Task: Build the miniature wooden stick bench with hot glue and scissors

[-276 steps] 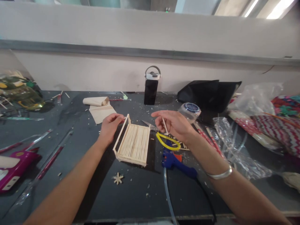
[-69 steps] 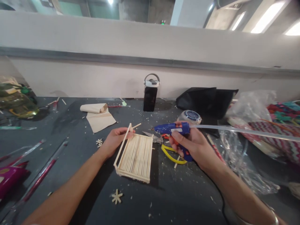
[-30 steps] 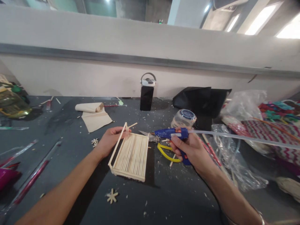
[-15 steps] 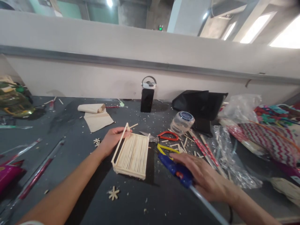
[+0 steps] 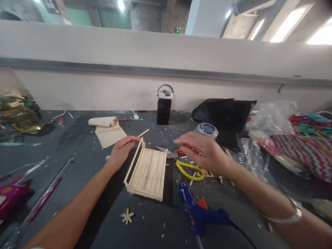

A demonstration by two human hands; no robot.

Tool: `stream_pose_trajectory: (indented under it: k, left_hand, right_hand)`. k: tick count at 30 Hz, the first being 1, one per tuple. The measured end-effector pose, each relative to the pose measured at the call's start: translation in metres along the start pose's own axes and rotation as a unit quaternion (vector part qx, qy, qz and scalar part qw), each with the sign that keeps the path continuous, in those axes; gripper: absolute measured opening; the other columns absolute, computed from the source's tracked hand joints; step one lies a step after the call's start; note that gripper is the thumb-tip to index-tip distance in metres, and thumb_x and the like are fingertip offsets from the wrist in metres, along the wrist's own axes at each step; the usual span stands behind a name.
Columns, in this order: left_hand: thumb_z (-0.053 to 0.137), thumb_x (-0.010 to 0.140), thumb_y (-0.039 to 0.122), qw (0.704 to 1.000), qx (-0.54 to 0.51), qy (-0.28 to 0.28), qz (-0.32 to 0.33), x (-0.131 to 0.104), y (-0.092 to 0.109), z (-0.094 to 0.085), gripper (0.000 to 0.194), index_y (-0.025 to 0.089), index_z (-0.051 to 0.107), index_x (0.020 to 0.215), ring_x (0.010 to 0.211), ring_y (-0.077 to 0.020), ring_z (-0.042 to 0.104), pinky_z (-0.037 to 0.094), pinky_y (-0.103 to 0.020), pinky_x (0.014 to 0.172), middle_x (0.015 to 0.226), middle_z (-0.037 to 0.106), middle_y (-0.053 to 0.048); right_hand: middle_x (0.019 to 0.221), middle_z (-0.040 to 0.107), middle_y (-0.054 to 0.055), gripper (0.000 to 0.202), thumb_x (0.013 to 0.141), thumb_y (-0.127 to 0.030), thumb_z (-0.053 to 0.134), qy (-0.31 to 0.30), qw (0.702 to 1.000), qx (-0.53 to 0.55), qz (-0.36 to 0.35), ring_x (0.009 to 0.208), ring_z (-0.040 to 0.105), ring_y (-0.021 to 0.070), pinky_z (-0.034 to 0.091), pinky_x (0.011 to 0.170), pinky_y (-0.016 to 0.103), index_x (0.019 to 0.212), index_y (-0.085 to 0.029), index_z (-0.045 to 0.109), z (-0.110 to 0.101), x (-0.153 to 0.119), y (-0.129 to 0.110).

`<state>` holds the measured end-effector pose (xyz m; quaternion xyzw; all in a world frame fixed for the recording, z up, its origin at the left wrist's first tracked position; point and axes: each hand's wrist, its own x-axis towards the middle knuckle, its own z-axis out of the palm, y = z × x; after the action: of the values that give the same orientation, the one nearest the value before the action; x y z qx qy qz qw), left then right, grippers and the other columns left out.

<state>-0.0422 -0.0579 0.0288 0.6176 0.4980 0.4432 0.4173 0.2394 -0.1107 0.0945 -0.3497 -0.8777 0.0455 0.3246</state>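
A small tray-like frame [image 5: 147, 173] of thin wooden sticks lies on the dark table, with a raised rail along its left side. At its far left corner my left hand [image 5: 123, 150] is closed, fingertips pinched. A thin wooden stick [image 5: 144, 132] juts from those fingertips; their grip is partly hidden. My right hand [image 5: 204, 150] hovers empty over the scissors and pliers, fingers stretched out. Below it a blue glue gun [image 5: 193, 209] rests on its side. Yellow-handled pliers [image 5: 190, 171] and scissors with red handles [image 5: 168, 153] lie right of the frame.
A star of short sticks [image 5: 127, 217] lies in front. Behind stand a bottle [image 5: 165, 93], a phone [image 5: 164, 111] and a clear jar [image 5: 207, 129]. Brown paper [image 5: 110, 135] lies back left. Plastic bags [image 5: 275, 117] and a black pouch [image 5: 218, 112] are at right.
My right hand has let go of the glue gun, which now lies on the table, and has risen forward over the pliers. My left hand has shifted slightly at the frame's corner.
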Motion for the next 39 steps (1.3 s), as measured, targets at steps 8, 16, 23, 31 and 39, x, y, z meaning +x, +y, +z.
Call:
stream_pose_trajectory:
  k: [8, 16, 23, 31, 39]
  left_hand:
    - [0.050, 0.092, 0.037, 0.990, 0.010, -0.063, 0.128, 0.002, 0.002, -0.001, 0.018, 0.022, 0.043, 0.099, 0.102, -0.0216, 0.064, 0.045, -0.038, 0.091, 0.107, 0.071, -0.011]
    - [0.065, 0.083, 0.035, 0.988, -0.109, -0.099, 0.052, 0.001, 0.001, -0.001, 0.044, 0.020, 0.050, 0.122, 0.113, -0.0232, 0.059, 0.045, -0.034, 0.090, 0.127, 0.062, -0.013]
    - [0.069, 0.079, 0.041, 0.972, -0.140, -0.159, -0.103, -0.001, -0.005, 0.003, 0.035, 0.020, 0.068, 0.106, 0.074, -0.0158, 0.062, 0.045, -0.027, 0.067, 0.094, 0.070, -0.004]
    - [0.074, 0.073, 0.041, 0.971, -0.146, -0.127, -0.138, 0.001, -0.007, 0.008, 0.029, 0.017, 0.071, 0.089, 0.065, -0.0134, 0.059, 0.044, -0.025, 0.062, 0.077, 0.069, -0.002]
    - [0.074, 0.072, 0.038, 0.978, -0.132, -0.113, -0.117, 0.000, -0.005, 0.009, 0.027, 0.017, 0.073, 0.089, 0.073, -0.0152, 0.060, 0.046, -0.026, 0.068, 0.087, 0.071, -0.004]
  right_hand:
    - [0.102, 0.062, 0.009, 0.020, 0.093, -0.022, 0.053, -0.064, 0.975, -0.210, -0.042, 0.095, 0.053, 0.0210, 0.037, 0.055, 0.026, 0.104, -0.022, 0.070, 0.050, 0.092, 0.000]
    - [0.090, 0.066, 0.005, 0.019, 0.092, -0.022, 0.054, -0.068, 0.971, -0.205, 0.099, 0.090, 0.057, 0.0184, 0.036, 0.060, 0.026, 0.085, -0.019, 0.071, 0.039, 0.066, 0.006]
    - [0.085, 0.068, 0.003, 0.017, 0.090, -0.020, 0.055, -0.054, 0.977, -0.136, 0.157, 0.087, 0.060, 0.0170, 0.040, 0.069, 0.026, 0.083, -0.019, 0.070, 0.041, 0.037, -0.005]
    - [0.083, 0.067, 0.003, 0.023, 0.092, -0.021, 0.051, -0.072, 0.977, -0.146, 0.138, 0.084, 0.060, 0.0172, 0.039, 0.069, 0.027, 0.081, -0.020, 0.072, 0.053, 0.037, -0.012]
    - [0.077, 0.065, 0.003, 0.023, 0.091, -0.020, 0.051, -0.056, 0.975, -0.188, 0.107, 0.078, 0.058, 0.0172, 0.037, 0.066, 0.028, 0.078, -0.020, 0.071, 0.061, 0.035, -0.010]
